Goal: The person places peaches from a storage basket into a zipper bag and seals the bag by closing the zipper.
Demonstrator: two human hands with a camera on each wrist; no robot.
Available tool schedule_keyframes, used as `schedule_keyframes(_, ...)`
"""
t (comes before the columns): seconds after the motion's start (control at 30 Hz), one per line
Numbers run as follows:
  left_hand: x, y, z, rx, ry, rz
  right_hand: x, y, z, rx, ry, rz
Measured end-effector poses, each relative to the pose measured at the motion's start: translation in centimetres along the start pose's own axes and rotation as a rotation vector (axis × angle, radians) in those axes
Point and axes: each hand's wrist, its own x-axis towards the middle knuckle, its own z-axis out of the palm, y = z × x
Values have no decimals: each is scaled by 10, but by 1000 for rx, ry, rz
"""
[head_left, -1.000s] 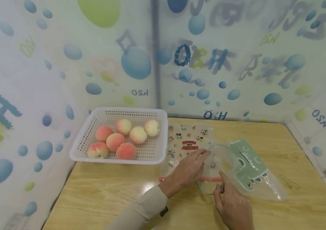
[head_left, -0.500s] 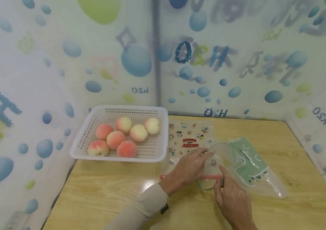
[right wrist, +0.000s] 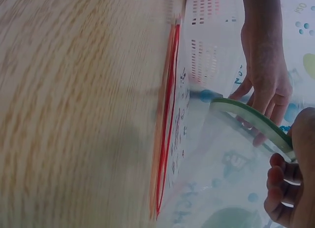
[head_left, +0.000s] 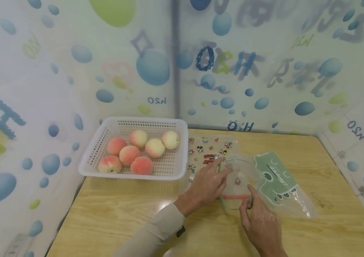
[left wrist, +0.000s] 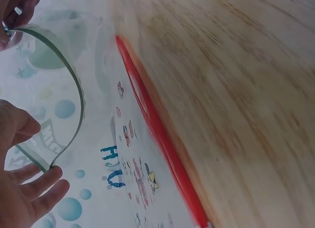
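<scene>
A clear zip bag with a green dinosaur print (head_left: 278,178) lies at the right, its green-edged mouth spread into a loop. My right hand (head_left: 262,225) pinches the near right part of that rim (left wrist: 74,85) between thumb and fingers. My left hand (head_left: 206,185) is at the loop's left side, fingers extended and spread, with the rim bent against a fingertip (left wrist: 55,173). In the right wrist view the green rim (right wrist: 251,114) runs between both hands. Beneath lies a second clear bag (head_left: 200,149) with cartoon prints and a red zip strip (left wrist: 157,124).
A white perforated basket (head_left: 134,124) holding several peaches (head_left: 130,155) stands at the back left of the wooden table (head_left: 121,200). Printed curtain walls (head_left: 121,64) rise behind the table and at both sides.
My left hand has shifted slightly left and its fingers have spread, drawing the left side of the rim outward. The mouth loop has changed shape, and my right hand keeps its pinch.
</scene>
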Motion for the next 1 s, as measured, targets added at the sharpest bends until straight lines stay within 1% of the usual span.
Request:
schedule_keyframes(0.2,-3,-6,1,5,38,1,0,-1,2,14,0,33)
schedule_keyframes(0.3,-5,-8,-2,-4,34,-3,-1,0,3,3,16,36)
schedule_keyframes(0.43,-8,-9,-8,3,11,-17,-3,2,5,-16,26,35)
schedule_keyframes(0.57,-8,-9,-13,9,18,3,-6,5,6,-41,27,39)
schedule_keyframes(0.67,-9,-11,-16,0,26,20,-10,8,5,-64,13,71)
schedule_keyframes(0.8,-12,-13,-23,-9,33,19,-14,11,2,-82,-13,101)
schedule_keyframes(0.87,-14,-14,-27,-6,46,19,-16,13,1,-93,-17,96)
schedule_keyframes(1.0,-15,-17,-37,13,93,33,-16,18,-1,-106,16,65)
